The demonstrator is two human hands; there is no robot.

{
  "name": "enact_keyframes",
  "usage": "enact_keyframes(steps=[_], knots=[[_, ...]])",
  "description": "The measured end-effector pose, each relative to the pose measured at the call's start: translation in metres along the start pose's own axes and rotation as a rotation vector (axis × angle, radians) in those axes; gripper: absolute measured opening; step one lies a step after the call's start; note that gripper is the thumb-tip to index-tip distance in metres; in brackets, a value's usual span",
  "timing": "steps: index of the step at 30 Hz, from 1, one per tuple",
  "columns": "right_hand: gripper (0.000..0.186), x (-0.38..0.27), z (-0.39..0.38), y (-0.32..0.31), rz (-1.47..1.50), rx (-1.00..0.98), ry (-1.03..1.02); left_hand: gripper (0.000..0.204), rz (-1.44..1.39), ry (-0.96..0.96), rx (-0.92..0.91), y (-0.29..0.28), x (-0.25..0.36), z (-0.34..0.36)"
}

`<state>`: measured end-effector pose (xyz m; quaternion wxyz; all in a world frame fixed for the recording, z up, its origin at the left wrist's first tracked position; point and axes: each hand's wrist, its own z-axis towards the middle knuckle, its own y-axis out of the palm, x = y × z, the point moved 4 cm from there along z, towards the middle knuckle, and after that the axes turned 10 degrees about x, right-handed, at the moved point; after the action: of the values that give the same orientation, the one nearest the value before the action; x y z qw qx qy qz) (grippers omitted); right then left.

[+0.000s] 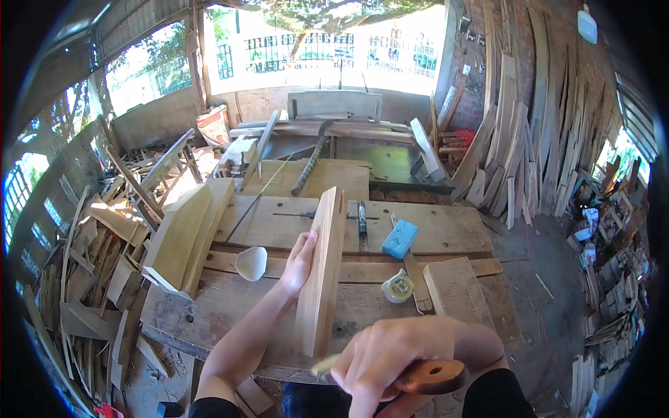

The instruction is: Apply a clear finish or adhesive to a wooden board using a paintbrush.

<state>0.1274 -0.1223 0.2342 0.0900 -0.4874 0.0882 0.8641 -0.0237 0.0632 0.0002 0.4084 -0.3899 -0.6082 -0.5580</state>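
Here, a long wooden beam (324, 272) is laid lengthwise across the workbench (230, 310), its near end pointed toward the person. Its left side is touched by the left hand (300, 263); whether the fingers are wrapped around it cannot be told, as its underside is hidden. A wooden-handled tool (433, 377) is gripped in the closed right hand (397, 348), just right of the beam's near end. A white bowl (251, 263) is seen left of the beam; a blue block (400, 239) and a tape measure (398, 286) are set to its right.
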Motion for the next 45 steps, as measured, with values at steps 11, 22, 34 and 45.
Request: enact_keyframes(steps=[11, 22, 34, 45], knots=[[0.010, 0.012, -0.011, -0.008, 0.168, 0.043, -0.100, 0.032, -0.078, -0.058, -0.021, 0.013, 0.010, 0.000], [0.021, 0.010, -0.012, -0.041, -0.355, 0.010, -0.115, 0.036, -0.055, -0.109, -0.009, 0.006, -0.002, 0.001], [0.040, 0.072, -0.039, -0.181, -0.851, 0.762, 0.310, 0.044, -0.233, -0.131, -0.138, 0.000, -0.008, 0.010], [0.032, 0.023, -0.060, -0.197, -0.812, 1.312, -0.004, 0.037, -0.135, -0.097, -0.134, 0.028, -0.006, -0.007]])
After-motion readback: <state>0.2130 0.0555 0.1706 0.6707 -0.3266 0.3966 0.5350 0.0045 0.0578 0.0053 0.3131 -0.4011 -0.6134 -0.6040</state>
